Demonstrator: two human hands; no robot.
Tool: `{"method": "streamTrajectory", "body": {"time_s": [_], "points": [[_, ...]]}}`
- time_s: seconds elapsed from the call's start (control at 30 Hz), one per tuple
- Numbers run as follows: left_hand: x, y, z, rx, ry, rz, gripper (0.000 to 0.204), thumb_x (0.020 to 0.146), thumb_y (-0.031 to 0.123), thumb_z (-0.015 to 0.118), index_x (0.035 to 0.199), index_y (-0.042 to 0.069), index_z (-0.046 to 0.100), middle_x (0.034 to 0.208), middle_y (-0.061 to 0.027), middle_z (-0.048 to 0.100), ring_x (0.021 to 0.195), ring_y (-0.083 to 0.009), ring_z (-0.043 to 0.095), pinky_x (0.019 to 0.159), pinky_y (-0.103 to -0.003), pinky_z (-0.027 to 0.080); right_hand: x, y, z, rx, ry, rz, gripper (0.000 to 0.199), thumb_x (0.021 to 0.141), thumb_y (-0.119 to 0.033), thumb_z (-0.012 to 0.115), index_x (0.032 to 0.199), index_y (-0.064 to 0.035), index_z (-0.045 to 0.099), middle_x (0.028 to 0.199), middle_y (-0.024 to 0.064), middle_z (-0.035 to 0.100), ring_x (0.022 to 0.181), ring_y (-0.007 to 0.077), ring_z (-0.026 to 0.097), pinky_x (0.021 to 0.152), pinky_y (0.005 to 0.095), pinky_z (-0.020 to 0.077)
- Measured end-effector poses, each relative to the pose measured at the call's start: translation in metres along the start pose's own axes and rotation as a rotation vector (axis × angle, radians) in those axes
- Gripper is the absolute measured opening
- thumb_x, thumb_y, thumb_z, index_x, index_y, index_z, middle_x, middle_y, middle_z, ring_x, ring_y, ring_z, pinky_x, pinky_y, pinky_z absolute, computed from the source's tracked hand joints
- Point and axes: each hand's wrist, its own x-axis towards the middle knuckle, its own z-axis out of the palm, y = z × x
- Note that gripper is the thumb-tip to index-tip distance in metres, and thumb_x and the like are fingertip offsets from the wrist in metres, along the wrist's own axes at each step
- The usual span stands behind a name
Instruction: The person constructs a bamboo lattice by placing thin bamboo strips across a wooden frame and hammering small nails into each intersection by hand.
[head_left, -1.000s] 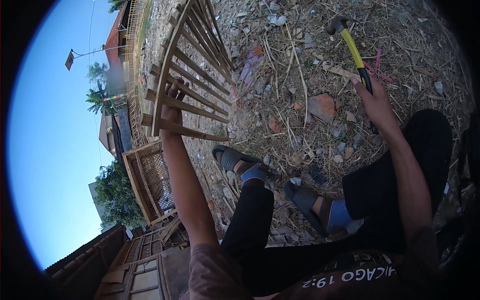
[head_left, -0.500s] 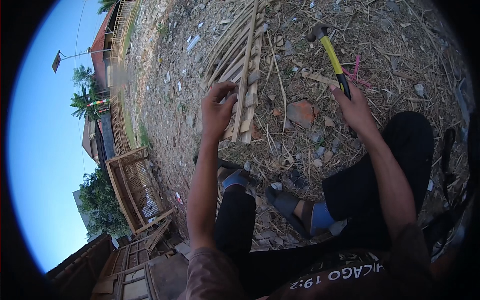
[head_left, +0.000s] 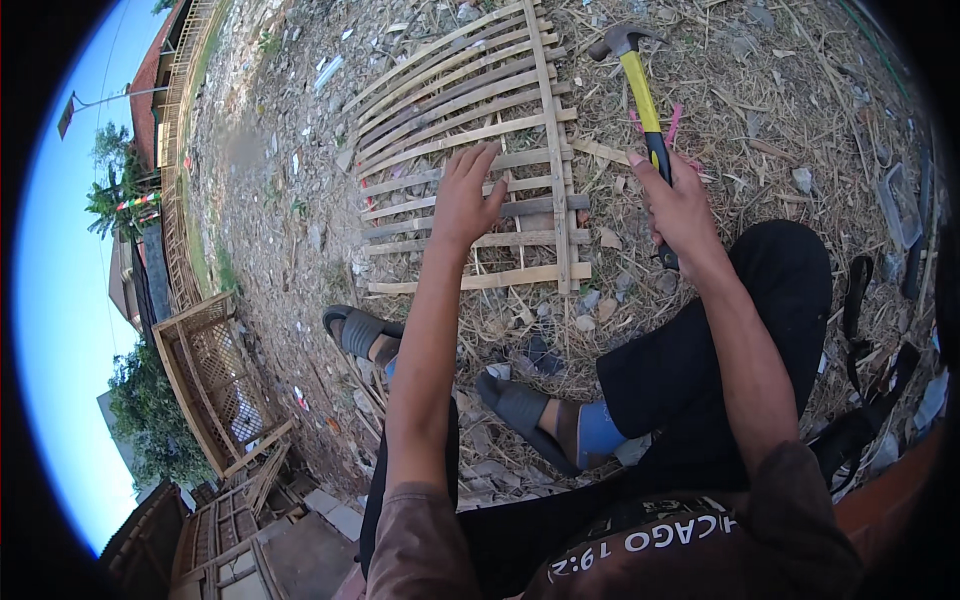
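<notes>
The slatted wooden panel (head_left: 551, 130) lies flat on the ground (head_left: 310, 150), presumably for steady support, beneath the left hand (head_left: 465, 195), fingers loosely parted and empty, while the right hand (head_left: 682, 208) wraps the hammer's (head_left: 640, 90) grip, leaving its head clear.

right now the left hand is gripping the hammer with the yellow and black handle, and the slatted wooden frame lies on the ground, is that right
Not quite: the head view shows the hammer gripped in the right hand, not the left. The slatted wooden frame does lie on the ground.
</notes>
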Motion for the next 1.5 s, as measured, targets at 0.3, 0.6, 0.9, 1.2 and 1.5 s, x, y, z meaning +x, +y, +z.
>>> {"method": "streamTrajectory", "body": {"time_s": [0.3,0.6,0.9,1.2,1.5], "points": [[0.018,-0.014,0.017,0.147,-0.27,-0.19,0.041,0.09,0.042,0.07,0.121,0.015,0.069,0.112,-0.0159,0.071,0.107,-0.0375,0.065,0.094,-0.047,0.05,0.01,0.016,0.0,-0.059,0.006,-0.095,0.03,0.099,-0.031,0.064,0.085,-0.0053,0.056,0.062,-0.0038,0.044,0.052,0.0083,0.042,0.049,0.0314,0.0343],[0.014,-0.008,0.014,0.332,-0.237,-0.127,0.039,0.089,0.047,0.068,0.113,0.017,0.074,0.098,-0.0151,0.074,0.089,-0.0372,0.07,0.081,-0.048,0.053,0.011,0.017,0.0,-0.098,-0.008,-0.102,0.033,0.098,-0.033,0.064,0.084,-0.0044,0.055,0.066,-0.0018,0.044,0.06,0.0107,0.041,0.056,0.0327,0.0347],[0.023,-0.005,0.011,0.395,-0.351,-0.148,0.041,0.091,0.051,0.063,0.116,0.019,0.072,0.1,-0.0117,0.074,0.091,-0.0358,0.07,0.082,-0.05,0.052,0.011,0.018,0.0,-0.087,-0.014,-0.087,0.034,0.099,-0.034,0.064,0.085,-0.0034,0.055,0.066,-0.0015,0.044,0.06,0.0106,0.041,0.056,0.0329,0.0345],[0.015,-0.007,0.016,0.37,-0.3,-0.105,0.036,0.095,0.045,0.06,0.118,0.019,0.068,0.096,-0.0096,0.07,0.089,-0.0355,0.069,0.073,-0.049,0.055,0.009,0.017,0.002,-0.093,-0.02,-0.087,0.031,0.099,-0.032,0.063,0.087,-0.0037,0.057,0.065,-0.0023,0.043,0.059,0.0106,0.041,0.055,0.033,0.0342],[0.01,-0.008,0.018,0.373,-0.25,-0.099,0.036,0.094,0.045,0.062,0.118,0.018,0.067,0.099,-0.0084,0.07,0.093,-0.034,0.069,0.074,-0.047,0.055,0.004,0.009,0.003,-0.062,-0.037,-0.039,0.028,0.099,-0.031,0.063,0.091,-0.0041,0.058,0.062,-0.0032,0.043,0.051,0.0083,0.041,0.048,0.032,0.0332]]}}
